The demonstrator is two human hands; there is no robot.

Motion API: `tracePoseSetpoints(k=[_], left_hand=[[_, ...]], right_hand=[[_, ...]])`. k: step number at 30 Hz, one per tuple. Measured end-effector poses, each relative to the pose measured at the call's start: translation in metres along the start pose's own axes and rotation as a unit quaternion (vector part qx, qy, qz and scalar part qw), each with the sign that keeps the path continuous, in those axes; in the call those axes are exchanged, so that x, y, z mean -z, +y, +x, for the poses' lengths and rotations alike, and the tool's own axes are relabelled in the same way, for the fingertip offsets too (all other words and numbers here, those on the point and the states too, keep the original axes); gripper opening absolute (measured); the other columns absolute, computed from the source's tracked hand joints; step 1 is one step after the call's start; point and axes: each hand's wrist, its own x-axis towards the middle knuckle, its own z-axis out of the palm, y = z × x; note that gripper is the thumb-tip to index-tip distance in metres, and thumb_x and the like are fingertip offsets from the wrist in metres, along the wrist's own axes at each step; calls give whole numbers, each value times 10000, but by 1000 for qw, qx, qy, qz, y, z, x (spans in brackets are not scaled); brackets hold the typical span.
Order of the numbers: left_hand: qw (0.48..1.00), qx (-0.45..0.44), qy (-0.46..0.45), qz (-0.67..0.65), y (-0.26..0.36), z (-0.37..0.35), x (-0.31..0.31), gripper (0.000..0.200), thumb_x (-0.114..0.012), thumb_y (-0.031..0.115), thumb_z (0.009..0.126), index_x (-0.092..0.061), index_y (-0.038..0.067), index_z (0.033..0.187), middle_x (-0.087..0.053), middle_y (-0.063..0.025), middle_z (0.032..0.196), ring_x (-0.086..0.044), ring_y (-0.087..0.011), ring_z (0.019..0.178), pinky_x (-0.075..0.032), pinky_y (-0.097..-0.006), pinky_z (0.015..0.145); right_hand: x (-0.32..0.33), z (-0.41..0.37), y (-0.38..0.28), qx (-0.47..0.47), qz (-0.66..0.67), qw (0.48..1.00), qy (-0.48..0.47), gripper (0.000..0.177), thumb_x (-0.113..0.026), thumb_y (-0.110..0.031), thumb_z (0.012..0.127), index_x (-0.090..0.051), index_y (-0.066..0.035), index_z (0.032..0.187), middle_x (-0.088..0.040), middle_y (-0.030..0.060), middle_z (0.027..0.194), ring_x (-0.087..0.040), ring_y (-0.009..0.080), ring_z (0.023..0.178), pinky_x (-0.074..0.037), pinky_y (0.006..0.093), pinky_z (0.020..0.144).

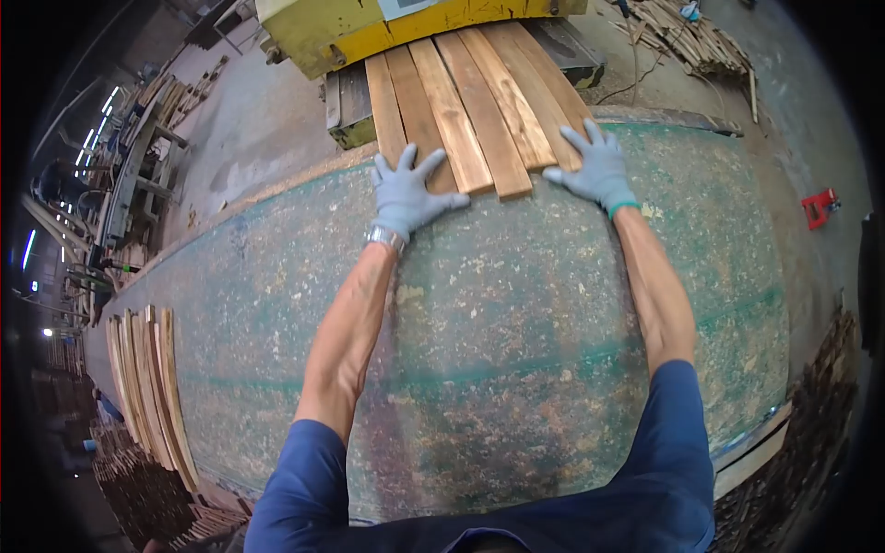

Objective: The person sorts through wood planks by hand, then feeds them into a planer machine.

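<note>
Several wooden planks (477,115) lie side by side, running out from under a yellow machine (415,35), their near ends uneven. My left hand (410,195), in a grey glove, rests with spread fingers at the near ends of the left planks. At the right side my right hand (595,170), gloved too, has its fingers stretched over the ends of the outer planks. Neither hand is wrapped round a plank. The far ends of the planks are hidden beneath the machine.
A worn green tabletop (516,341) spreads below my arms. Narrow wood strips (147,387) lie along its left edge. Scrap wood (691,37) is heaped at the back right, and a red tool (819,208) sits on the floor at right.
</note>
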Motion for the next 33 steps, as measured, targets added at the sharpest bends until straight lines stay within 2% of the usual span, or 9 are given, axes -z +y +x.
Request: tracePoseSetpoints(k=[5, 8, 12, 16, 20, 22, 25, 28, 33], left_hand=[[998, 50, -19, 41, 11, 33, -5, 932, -681, 819, 602, -494, 405, 1416, -321, -75, 1577, -166, -533, 1419, -203, -628, 1135], [999, 3, -7, 31, -1, 49, -12, 912, -623, 872, 601, -526, 415, 1385, -318, -73, 1580, -170, -517, 1428, -149, -687, 1113], [999, 20, 14, 38, -11, 68, -16, 877, -669, 829, 602, -550, 416, 1368, -382, -24, 1549, -257, -422, 1422, -204, -576, 1130], [998, 33, 1, 51, -17, 83, -15, 881, -663, 831, 605, -534, 428, 1378, -377, -16, 1552, -243, -386, 1440, -209, -573, 1125], [992, 93, -4, 83, -12, 89, -3, 889, -661, 823, 623, -499, 431, 1405, -317, -94, 1570, -181, -484, 1431, -188, -601, 1126], [991, 99, 44, 80, -19, 87, -20, 849, -601, 804, 710, -459, 394, 1440, -303, -150, 1553, -161, -554, 1394, -167, -647, 1107], [996, 83, 12, 17, -38, 99, -37, 773, -521, 747, 814, -408, 357, 1471, -281, -185, 1549, -126, -609, 1377, -131, -707, 1091], [995, 69, 39, 60, -45, 108, -39, 765, -504, 759, 823, -429, 350, 1465, -339, -159, 1520, -287, -506, 1302, -232, -611, 1081], [988, 121, -91, 12, -50, 127, -18, 858, -447, 801, 818, -244, 384, 1539, -113, -158, 1632, -12, -568, 1439, -29, -679, 1139]], right_hand=[[-11, 38, -25, -55, -52, 997, -25, 917, -508, -835, 735, -418, -310, 1483, -313, 189, 1553, -341, 420, 1345, -284, 508, 1094], [-10, 53, -42, -69, -90, 992, -45, 918, -492, -847, 739, -411, -321, 1486, -303, 148, 1571, -335, 402, 1351, -289, 504, 1087], [-26, 73, -49, -72, -96, 992, -43, 936, -478, -868, 731, -394, -332, 1495, -298, 116, 1582, -350, 390, 1337, -301, 505, 1078], [-32, 94, -49, -78, -60, 994, -51, 961, -480, -870, 730, -375, -314, 1507, -288, 138, 1581, -288, 430, 1385, -277, 527, 1099], [-35, 101, -57, -104, -34, 993, -38, 969, -501, -840, 744, -357, -276, 1519, -226, 232, 1578, -183, 505, 1422, -173, 566, 1143], [-47, 103, -68, -142, -21, 990, -1, 966, -511, -829, 747, -362, -266, 1518, -201, 264, 1575, -166, 523, 1421, -135, 576, 1151], [-51, 112, -76, -123, -55, 991, 8, 936, -526, -817, 750, -418, -249, 1486, -312, 273, 1495, -311, 467, 1325, -234, 530, 1071], [-59, 125, -81, -114, -65, 991, 11, 918, -529, -812, 751, -442, -246, 1468, -398, 251, 1422, -385, 421, 1240, -281, 495, 1003], [-57, 140, -97, -121, -69, 990, -12, 912, -500, -795, 778, -423, -221, 1482, -367, 280, 1461, -328, 489, 1317, -239, 564, 1078]])
